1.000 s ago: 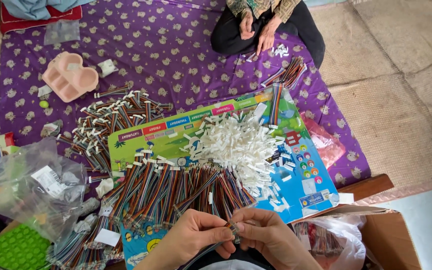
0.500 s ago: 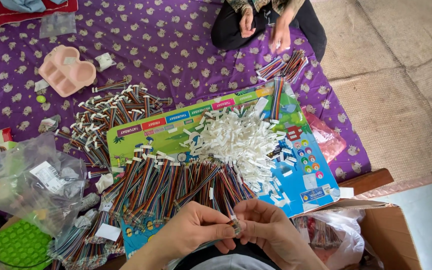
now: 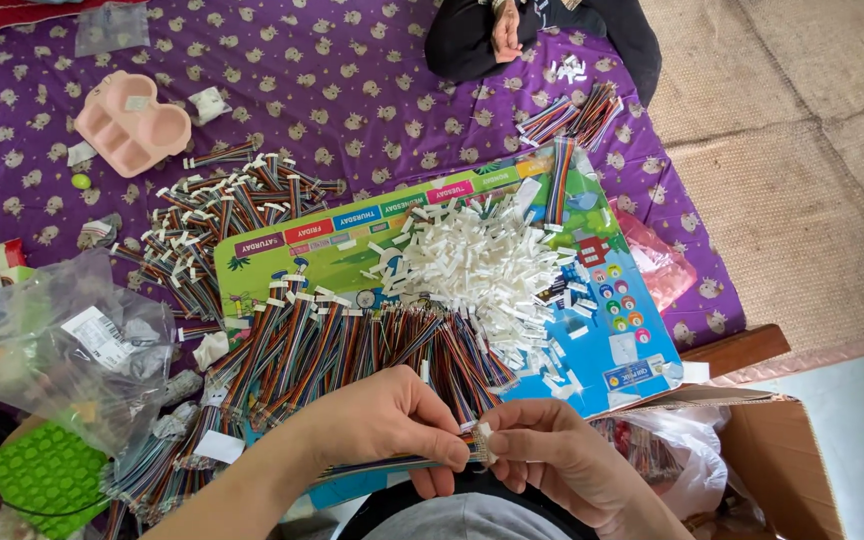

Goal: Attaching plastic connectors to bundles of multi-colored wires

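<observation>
Hands shift slightly right since earlier frame. Left hand (image 3: pixel 392 420) grip pinches ribbon cable (image 3: pixel 392 466); right hand (image 3: pixel 552 455) grip pinches white connector (image 3: pixel 483 432). Beyond: colourful board (image 3: pixel 352 240), purple blanket (image 3: pixel 352 80).

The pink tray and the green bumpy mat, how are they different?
The pink tray lies far off on the purple cloth, fully in view; the green bumpy mat sits close by on the left, partly under a clear plastic bag. The pink tray has a few big hollows; the green bumpy mat has many small bumps. The tray is rounded, the mat looks squarer. Both lie flat.
</observation>
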